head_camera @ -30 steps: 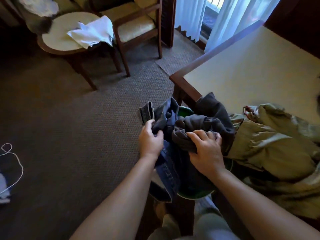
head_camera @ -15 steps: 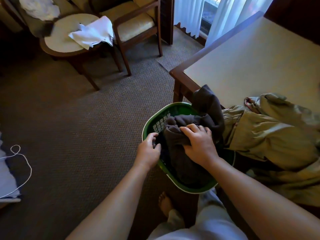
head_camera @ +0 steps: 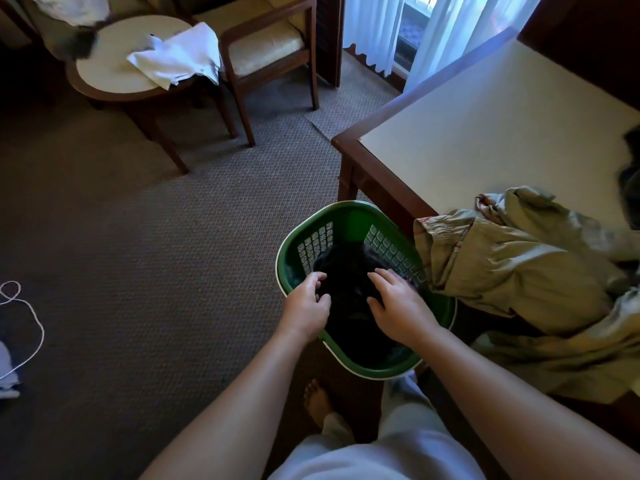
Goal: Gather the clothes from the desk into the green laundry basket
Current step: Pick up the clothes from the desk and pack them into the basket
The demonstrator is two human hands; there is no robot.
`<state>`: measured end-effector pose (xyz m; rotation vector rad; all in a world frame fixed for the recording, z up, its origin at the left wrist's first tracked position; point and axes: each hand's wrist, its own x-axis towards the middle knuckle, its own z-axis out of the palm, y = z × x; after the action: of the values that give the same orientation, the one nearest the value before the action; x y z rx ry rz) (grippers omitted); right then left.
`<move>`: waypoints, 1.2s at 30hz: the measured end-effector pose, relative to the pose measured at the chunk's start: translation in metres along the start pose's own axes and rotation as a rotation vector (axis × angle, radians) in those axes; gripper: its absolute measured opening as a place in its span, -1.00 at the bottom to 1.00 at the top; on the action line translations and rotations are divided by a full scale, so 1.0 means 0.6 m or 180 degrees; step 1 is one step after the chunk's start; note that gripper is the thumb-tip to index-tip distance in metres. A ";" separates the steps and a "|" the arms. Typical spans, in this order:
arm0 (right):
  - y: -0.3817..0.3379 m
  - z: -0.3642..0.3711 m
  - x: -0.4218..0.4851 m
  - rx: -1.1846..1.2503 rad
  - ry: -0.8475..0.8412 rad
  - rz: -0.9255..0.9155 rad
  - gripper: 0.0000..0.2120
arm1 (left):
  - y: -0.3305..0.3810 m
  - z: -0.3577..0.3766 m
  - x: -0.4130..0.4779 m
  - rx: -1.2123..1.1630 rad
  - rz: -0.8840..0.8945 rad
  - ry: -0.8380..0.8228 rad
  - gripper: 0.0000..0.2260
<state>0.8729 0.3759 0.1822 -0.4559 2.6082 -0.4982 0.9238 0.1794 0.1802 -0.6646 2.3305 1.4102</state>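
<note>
The green laundry basket (head_camera: 349, 216) stands on the carpet beside the desk (head_camera: 485, 133). Dark clothes (head_camera: 349, 289) lie inside it, low and in shadow. My left hand (head_camera: 306, 308) hovers over the basket's left rim with fingers loosely curled and nothing in them. Over the dark pile my right hand (head_camera: 398, 306) is spread with relaxed fingers, holding nothing. An olive-green garment (head_camera: 512, 258) lies crumpled on the desk's near end, hanging over the edge next to the basket. Another dark item (head_camera: 630, 174) shows at the desk's right edge.
A round side table (head_camera: 114, 71) with a white cloth (head_camera: 180, 57) and a wooden armchair (head_camera: 266, 46) stand at the back left. A white cord (head_camera: 31, 320) lies on the carpet at the left. My bare foot (head_camera: 317, 400) is below the basket.
The dark clothes and jeans have dropped from both hands down into the basket. Both hands have let go and now sit above the pile.
</note>
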 end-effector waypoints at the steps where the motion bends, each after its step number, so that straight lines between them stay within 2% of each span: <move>1: 0.001 0.002 -0.003 -0.0006 -0.0027 0.0009 -0.45 | 0.001 0.005 -0.001 0.0015 -0.0006 -0.0007 -0.61; 9: 0.004 0.005 -0.004 -0.0146 -0.0345 -0.0183 -0.43 | 0.007 0.046 0.010 0.0008 -0.0028 -0.0020 -0.58; 15: 0.020 0.003 0.050 -0.0688 -0.0896 -0.0566 -0.36 | -0.001 0.092 0.012 -0.0230 -0.0394 0.0134 -0.53; 19: 0.045 0.028 0.112 -0.1264 -0.1338 -0.0863 -0.27 | -0.019 0.131 0.029 -0.0136 -0.0661 0.0265 -0.45; 23: 0.088 0.085 0.190 -0.1737 -0.1841 -0.1036 -0.08 | -0.054 0.193 0.078 -0.0089 -0.0963 0.0334 -0.36; 27: 0.157 0.180 0.291 -0.2148 -0.1696 -0.0945 0.05 | -0.114 0.285 0.152 0.0069 -0.0983 0.0485 -0.31; 30: 0.214 0.270 0.371 -0.2507 -0.1616 -0.0704 0.13 | -0.185 0.374 0.228 0.0455 -0.1097 0.0178 -0.18; 32: 0.244 0.319 0.409 -0.2662 -0.1515 -0.0941 0.19 | -0.229 0.418 0.276 0.0716 -0.1092 0.0073 -0.11; 34: 0.268 0.354 0.442 -0.2771 -0.1431 -0.1319 0.29 | -0.262 0.444 0.320 0.0754 -0.0990 0.0324 -0.08; 36: 0.282 0.382 0.467 -0.2796 -0.1417 -0.1522 0.40 | -0.291 0.456 0.362 0.0645 -0.1132 0.0574 0.03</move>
<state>0.7058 0.3538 -0.1801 -1.3042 2.1375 0.6027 0.8502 0.3067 -0.1817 -1.1165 2.2976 0.9791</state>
